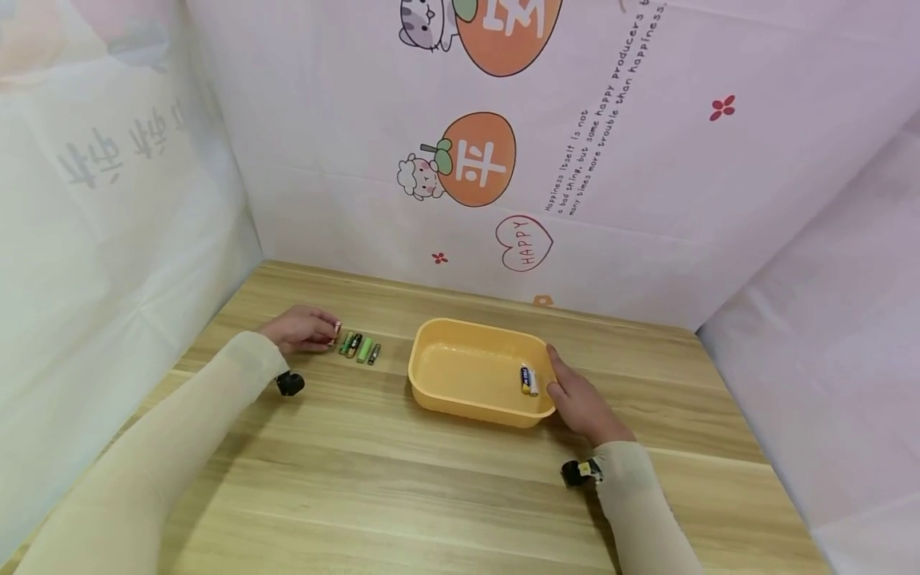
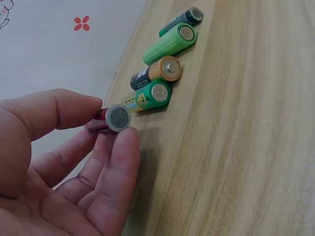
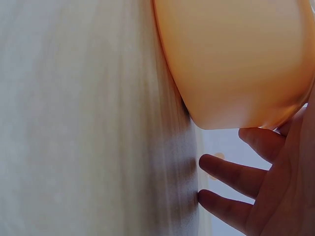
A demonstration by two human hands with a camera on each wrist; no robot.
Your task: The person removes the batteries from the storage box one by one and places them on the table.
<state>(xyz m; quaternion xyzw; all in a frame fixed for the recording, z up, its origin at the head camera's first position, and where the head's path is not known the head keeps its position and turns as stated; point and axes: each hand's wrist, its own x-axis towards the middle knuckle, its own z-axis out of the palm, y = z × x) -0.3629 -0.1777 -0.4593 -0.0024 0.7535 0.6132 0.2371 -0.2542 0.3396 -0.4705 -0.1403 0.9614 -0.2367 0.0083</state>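
My left hand (image 1: 300, 328) pinches a red battery (image 2: 118, 118) between thumb and fingers, at the left end of a row of batteries. Beside it on the table lie a green-and-gold battery (image 2: 156, 94), a black-and-copper battery (image 2: 166, 70), a light green battery (image 2: 170, 43) and a thin dark battery (image 2: 184, 20). To the right stands a yellow plastic basin (image 1: 467, 411). My right hand (image 1: 580, 403) grips its right side, thumb at the rim and fingers outside against the wall (image 3: 236, 64). Inside the basin, near that hand, lie a blue battery (image 1: 526, 380) and a whitish battery (image 1: 533, 383).
The wooden table (image 1: 402, 487) runs back to a printed white cloth wall (image 1: 338, 144). More cloth hangs at the left side (image 1: 108, 231) and the right side (image 1: 826, 343). A small black camera sits on each wrist.
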